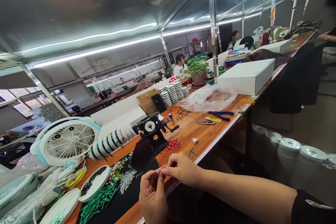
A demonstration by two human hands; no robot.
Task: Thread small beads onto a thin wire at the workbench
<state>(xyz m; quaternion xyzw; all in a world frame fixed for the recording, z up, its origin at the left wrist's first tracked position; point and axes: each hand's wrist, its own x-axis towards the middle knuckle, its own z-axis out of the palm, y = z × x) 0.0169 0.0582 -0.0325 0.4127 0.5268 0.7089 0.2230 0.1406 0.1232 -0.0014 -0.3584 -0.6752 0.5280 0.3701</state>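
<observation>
Above the table's front edge, my left hand [154, 194] and my right hand [183, 169] meet with fingertips pinched together. What they pinch is too small to make out; a thin dark strand seems to show between them. Left of my hands, a black mat [123, 196] bears silvery small parts [127, 181], multicoloured beads [118, 170] and a heap of green tubes [98, 201]. Beyond my fingers lie red pieces [172, 145], a few green pieces [192, 152] and a small whitish lump [195, 140]. A black hand-cranked machine with a dial [150, 126] stands behind them.
A fan [69, 140], a row of spools [112, 143] and a white dish of black pieces [101, 181] stand at left. Pliers [222, 114], snips [206, 122], a plastic bag [207, 98] and a white box [246, 75] lie along the table rightward. People sit farther back.
</observation>
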